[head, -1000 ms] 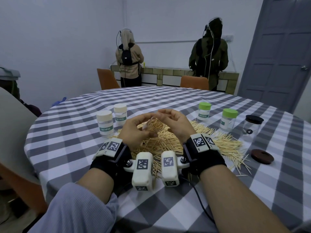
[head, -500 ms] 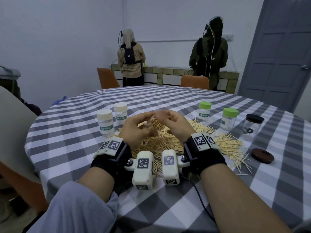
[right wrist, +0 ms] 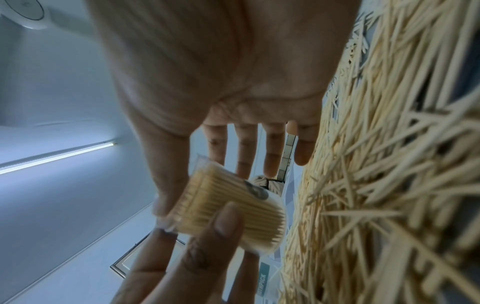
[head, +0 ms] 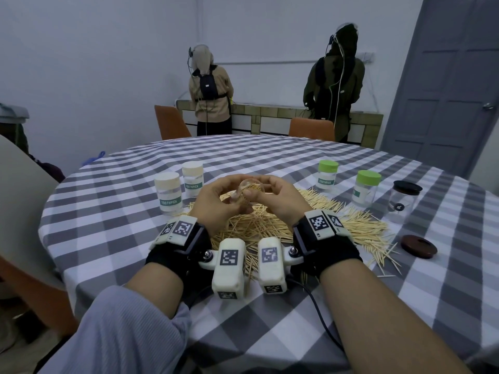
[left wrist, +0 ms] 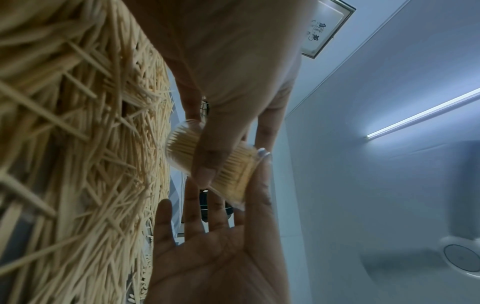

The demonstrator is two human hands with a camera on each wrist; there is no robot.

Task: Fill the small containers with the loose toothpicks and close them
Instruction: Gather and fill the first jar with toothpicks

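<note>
Fingers (head: pixel 244 194) over toothpick pile (head: pixel 270 225), capped jars (head: pixel 168 193) flanking

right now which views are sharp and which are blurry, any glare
Head view: sharp, evenly lit, edges bowed by the wide lens. Left wrist view: the clear container is soft, near toothpicks blurred, a ceiling light strip glares. Right wrist view: palm and container smeared, another bright strip at left.

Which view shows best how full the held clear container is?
Right wrist: the clear container fills mid-frame, packed with toothpicks, though blurred. Left wrist shows it partly behind a thumb. Head view shows only a glimpse between both hands.
</note>
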